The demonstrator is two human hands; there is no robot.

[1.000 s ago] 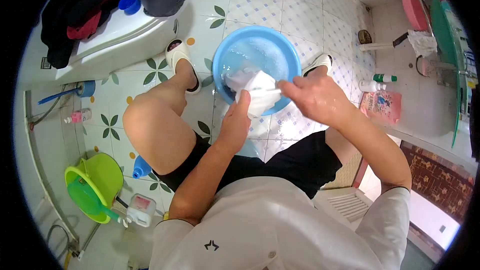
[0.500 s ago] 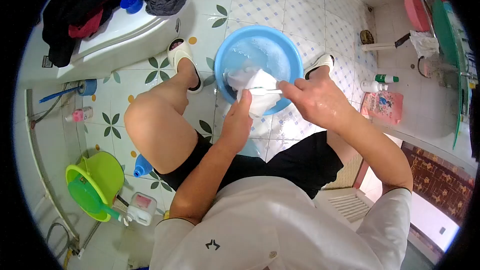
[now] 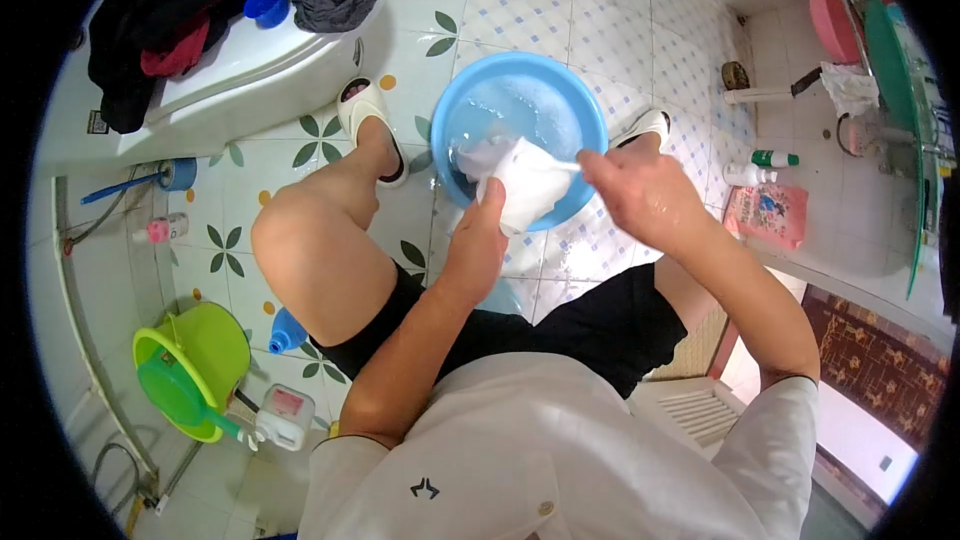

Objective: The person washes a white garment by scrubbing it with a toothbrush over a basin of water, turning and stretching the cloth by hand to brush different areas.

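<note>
A white cloth (image 3: 530,190) is bunched over the near side of a light blue basin (image 3: 443,110), its lower part hanging into sudsy water. My left hand (image 3: 480,235) grips the cloth from the near left, thumb pressed along its side. In my right hand (image 3: 648,198) is a slim white brush (image 3: 567,166) that looks like a toothbrush, held by its handle. The brush points left against the upper part of the cloth; its bristles cannot be made out.
Dark clothes (image 3: 185,0) and a blue cup (image 3: 266,5) rest on the white toilet (image 3: 240,65). A green bucket (image 3: 225,340) and a white jug (image 3: 285,417) stand at lower left. Bottles (image 3: 745,174) and a pink packet (image 3: 768,215) are at the right.
My right hand has shifted a little to the right and up with the brush, whose head was lower on the cloth. The left hand keeps its hold.
</note>
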